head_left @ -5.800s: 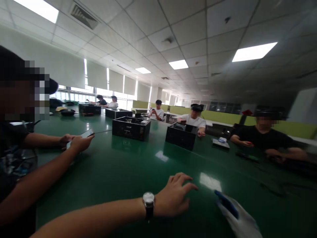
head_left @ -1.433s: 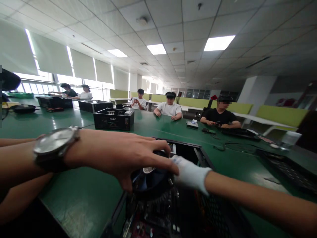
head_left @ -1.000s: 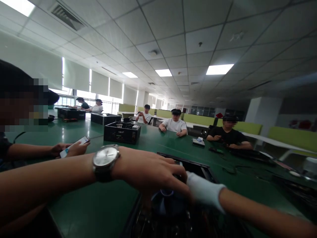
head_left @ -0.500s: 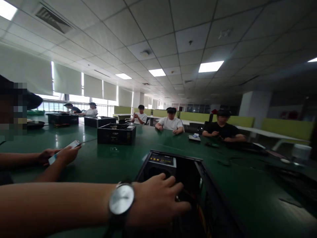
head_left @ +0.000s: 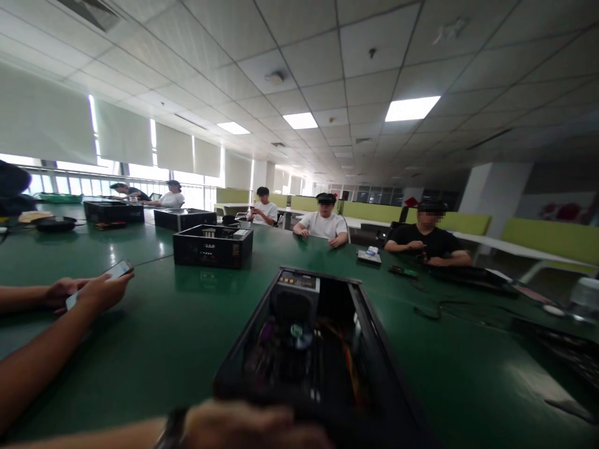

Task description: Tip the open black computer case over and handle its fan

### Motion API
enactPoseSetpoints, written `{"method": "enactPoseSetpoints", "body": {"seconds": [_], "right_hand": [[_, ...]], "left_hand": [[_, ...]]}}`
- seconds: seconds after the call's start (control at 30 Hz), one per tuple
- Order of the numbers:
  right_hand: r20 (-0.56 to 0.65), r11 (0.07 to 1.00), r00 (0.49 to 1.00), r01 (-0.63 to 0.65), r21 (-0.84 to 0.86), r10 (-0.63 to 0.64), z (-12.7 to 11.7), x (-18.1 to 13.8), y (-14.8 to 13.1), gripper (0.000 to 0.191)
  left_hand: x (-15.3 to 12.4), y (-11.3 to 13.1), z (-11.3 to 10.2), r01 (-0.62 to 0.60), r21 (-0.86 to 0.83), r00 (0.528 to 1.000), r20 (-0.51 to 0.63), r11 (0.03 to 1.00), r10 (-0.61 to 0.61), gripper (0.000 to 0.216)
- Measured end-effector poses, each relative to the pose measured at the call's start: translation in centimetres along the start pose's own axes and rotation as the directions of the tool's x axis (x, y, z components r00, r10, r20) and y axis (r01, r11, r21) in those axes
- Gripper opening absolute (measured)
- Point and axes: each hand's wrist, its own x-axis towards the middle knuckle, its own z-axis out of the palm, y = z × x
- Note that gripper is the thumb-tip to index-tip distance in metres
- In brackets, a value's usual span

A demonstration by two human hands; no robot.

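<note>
The person's left hand (head_left: 248, 427) lies blurred along the bottom edge of the view, a watch at its wrist, resting at the near rim of the open computer case (head_left: 311, 349); whether its fingers are spread or curled I cannot tell through the blur, and it seems to grasp nothing. The right hand is out of sight altogether. The case lies flat on the green table (head_left: 187, 337), directly ahead of that hand, its side off and its insides bare: a round cooler fan (head_left: 299, 333) sits just beyond the fingers, with orange and red wiring to the right of it. To work well here, I'd judge the hand should steady the case by its rim and keep off the wiring, coming down on the fan squarely from above. Counting around: one open case by the hand, three more black cases (head_left: 213, 245) well beyond it to the left, and five seated people across the far side. Far left of the hand, a neighbour's two hands (head_left: 93, 290) hold one phone. One small box lies well beyond the case, to its right.
</note>
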Motion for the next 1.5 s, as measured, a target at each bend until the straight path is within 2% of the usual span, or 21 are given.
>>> {"method": "enactPoseSetpoints", "body": {"seconds": [0.1, 0.2, 0.27, 0.37, 0.47, 0.6, 0.7, 0.8, 0.97, 1.1, 1.17, 1.3, 1.5], "right_hand": [[-0.175, 0.978, 0.963, -0.197, 0.067, 0.206, -0.7, 4.7, 4.2, 0.029], [-0.332, 0.918, 0.855, -0.367, 0.152, 0.397, -0.4, 7.1, 7.6, 0.029], [-0.386, 0.889, 0.801, -0.401, 0.222, 0.458, 0.6, 7.0, 9.1, 0.028], [-0.393, 0.879, 0.792, -0.366, 0.305, 0.467, 2.5, 4.9, 10.2, 0.036], [-0.367, 0.868, 0.799, -0.359, 0.344, 0.476, 3.4, 2.2, 10.3, 0.049], [-0.277, 0.854, 0.826, -0.396, 0.337, 0.492, 3.1, -0.5, 8.7, 0.056], [-0.108, 0.832, 0.853, -0.458, 0.313, 0.511, 2.9, -1.9, 6.4, 0.059], [0.052, 0.830, 0.876, -0.472, 0.296, 0.480, 3.0, -2.4, 4.4, 0.054], [0.019, 0.871, 0.912, -0.397, 0.289, 0.410, 3.2, -2.0, 3.7, 0.043], [0.063, 0.813, 0.862, -0.496, 0.304, 0.502, 3.4, -2.0, 4.1, 0.055], [0.066, 0.804, 0.854, -0.510, 0.305, 0.516, 3.5, -2.1, 4.1, 0.054], [0.035, 0.844, 0.894, -0.435, 0.314, 0.448, 3.5, -2.1, 4.2, 0.043], [-0.012, 0.863, 0.916, -0.373, 0.340, 0.401, 3.5, -2.2, 4.6, 0.043]], "left_hand": [[5.1, 0.8, 1.6, -0.032, -0.040, 0.999, -0.026, 0.999, 0.031, 0.039], [10.5, 2.0, 2.4, -0.143, -0.063, 0.989, -0.050, 0.988, 0.140, 0.035], [13.7, 2.5, 2.7, -0.212, -0.066, 0.977, -0.051, 0.975, 0.209, 0.030], [15.9, 2.1, 3.9, -0.262, -0.072, 0.965, -0.009, 0.962, 0.262, 0.033], [14.3, 0.3, 5.8, -0.242, -0.089, 0.967, 0.057, 0.966, 0.247, 0.039], [9.3, -3.1, 7.2, -0.034, -0.116, 0.995, 0.090, 0.993, 0.045, 0.042], [6.7, -4.7, 7.6, 0.089, -0.168, 0.992, 0.100, 0.982, -0.073, 0.044], [5.6, -4.8, 7.9, 0.091, -0.203, 0.990, 0.126, 0.975, -0.066, 0.043], [5.4, -3.9, 8.1, 0.061, -0.212, 0.982, 0.185, 0.975, -0.021, 0.039], [5.3, -3.9, 7.9, 0.051, -0.194, 0.979, 0.202, 0.980, -0.011, 0.037], [5.2, -4.0, 7.9, 0.045, -0.185, 0.980, 0.199, 0.982, -0.007, 0.037], [5.2, -4.0, 7.8, 0.043, -0.173, 0.980, 0.200, 0.984, -0.008, 0.038], [5.2, -4.1, 8.0, 0.026, -0.162, 0.980, 0.198, 0.986, 0.006, 0.038]]}}
